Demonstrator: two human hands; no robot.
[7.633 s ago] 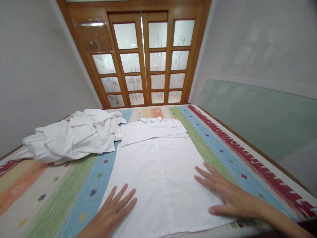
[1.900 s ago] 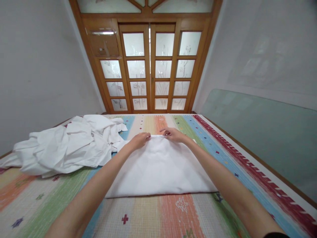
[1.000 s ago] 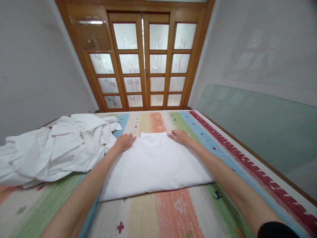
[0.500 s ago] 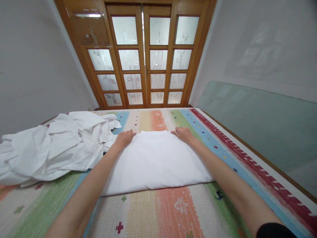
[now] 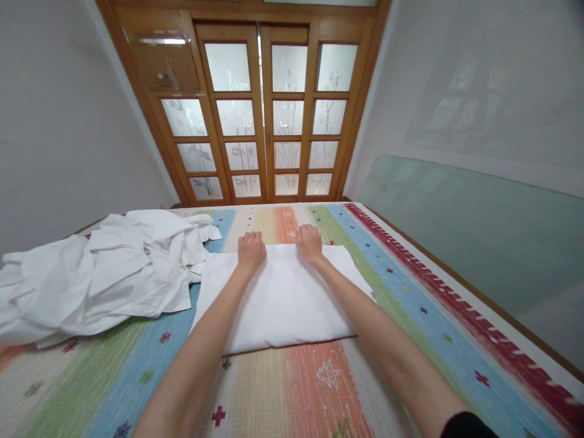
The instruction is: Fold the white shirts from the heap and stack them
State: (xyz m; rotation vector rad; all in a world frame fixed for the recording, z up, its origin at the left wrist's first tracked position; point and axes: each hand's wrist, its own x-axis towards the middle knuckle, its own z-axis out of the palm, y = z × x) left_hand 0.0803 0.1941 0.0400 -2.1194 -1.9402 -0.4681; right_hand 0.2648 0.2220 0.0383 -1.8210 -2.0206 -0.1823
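Overlapping smooth, folded white cloth (image 5: 283, 298) at its far edge, left hand (image 5: 252, 248) and right hand (image 5: 309, 241) show curled fingers; grip indiscernible.

Folded white cloth (image 5: 283, 298), plain and mostly smooth, lying flat and wide, just to the right of the crumpled white pile (image 5: 123, 261).

In front of me wooden doors (image 5: 268, 115) with bright patterned glass panes (image 5: 289, 68), plain pale walls (image 5: 68, 121) both sides, greenish panel (image 5: 460, 225) along right wall, multicolored striped cloth (image 5: 319, 395) below.
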